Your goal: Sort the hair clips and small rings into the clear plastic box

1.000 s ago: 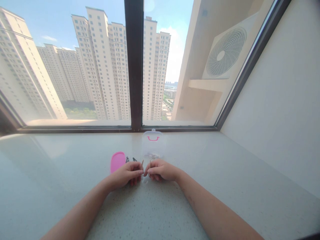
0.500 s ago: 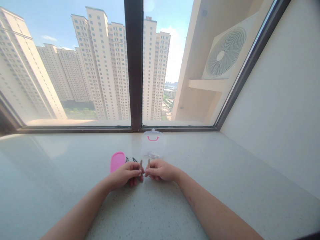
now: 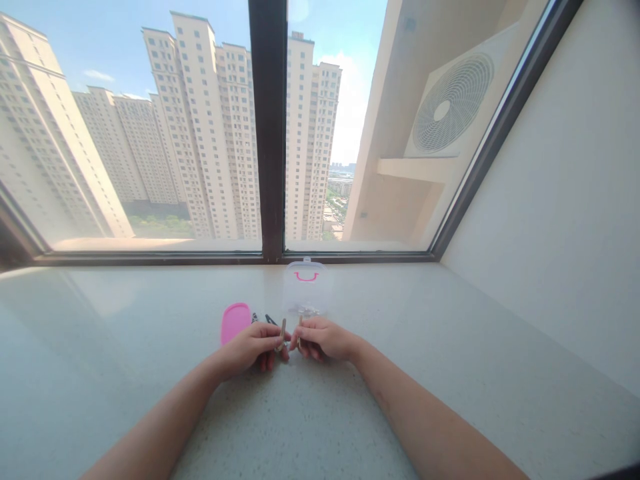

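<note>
Over the counter, my left hand (image 3: 257,341) is closed in a pinch on a slim brown clip-like piece (image 3: 283,328), held upright. Close beside it, my right hand (image 3: 320,337) pinches a similar slim tan clip-like piece (image 3: 301,324). The two hands are a small gap apart, and their exact kind of pieces is too small to make out. Just beyond my left hand lie a dark clip (image 3: 271,320) and a black-and-white patterned piece (image 3: 255,318), partly hidden by the fingers. A pink lid (image 3: 236,323) lies flat to the left, its near edge against my left hand.
Behind the hands stands a clear plastic box (image 3: 306,290) with a pink handle mark and several small pieces at its near end. The pale speckled counter (image 3: 280,427) runs to a window with a dark frame (image 3: 273,133). A white wall (image 3: 560,220) rises on the right.
My right hand's fingers and the piece in them have shifted slightly right, and its angle has turned a little. My left hand has barely moved.
</note>
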A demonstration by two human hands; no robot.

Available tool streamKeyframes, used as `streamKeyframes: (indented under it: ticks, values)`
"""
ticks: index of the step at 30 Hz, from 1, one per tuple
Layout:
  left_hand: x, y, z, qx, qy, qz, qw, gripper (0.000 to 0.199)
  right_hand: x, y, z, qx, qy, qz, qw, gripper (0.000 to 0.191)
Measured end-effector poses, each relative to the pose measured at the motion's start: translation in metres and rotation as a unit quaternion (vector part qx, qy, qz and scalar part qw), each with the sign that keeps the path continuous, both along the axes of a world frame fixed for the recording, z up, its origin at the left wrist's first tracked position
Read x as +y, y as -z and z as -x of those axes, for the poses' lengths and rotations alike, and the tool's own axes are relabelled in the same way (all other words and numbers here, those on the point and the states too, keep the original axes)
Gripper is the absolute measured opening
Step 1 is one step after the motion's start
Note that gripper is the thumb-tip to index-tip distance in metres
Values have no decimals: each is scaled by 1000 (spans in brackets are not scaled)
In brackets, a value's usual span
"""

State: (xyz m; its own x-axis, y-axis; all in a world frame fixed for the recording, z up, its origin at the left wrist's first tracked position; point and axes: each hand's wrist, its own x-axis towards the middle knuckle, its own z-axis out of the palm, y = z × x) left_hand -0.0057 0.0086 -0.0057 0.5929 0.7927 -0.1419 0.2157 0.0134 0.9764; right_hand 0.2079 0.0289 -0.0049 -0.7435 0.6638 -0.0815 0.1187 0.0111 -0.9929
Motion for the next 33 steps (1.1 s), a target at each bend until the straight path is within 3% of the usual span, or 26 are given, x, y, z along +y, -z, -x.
streamKeyframes:
  ticks: [23, 33]
  values:
    - [-1, 0, 0, -3, -1, -4, 1000, 24, -1, -2, 1, -11, -17, -15, 1000, 26]
    - [-3, -2, -3, 1, -17, 5, 1000, 28, -1, -1, -1, -38, -16, -57, 998, 19]
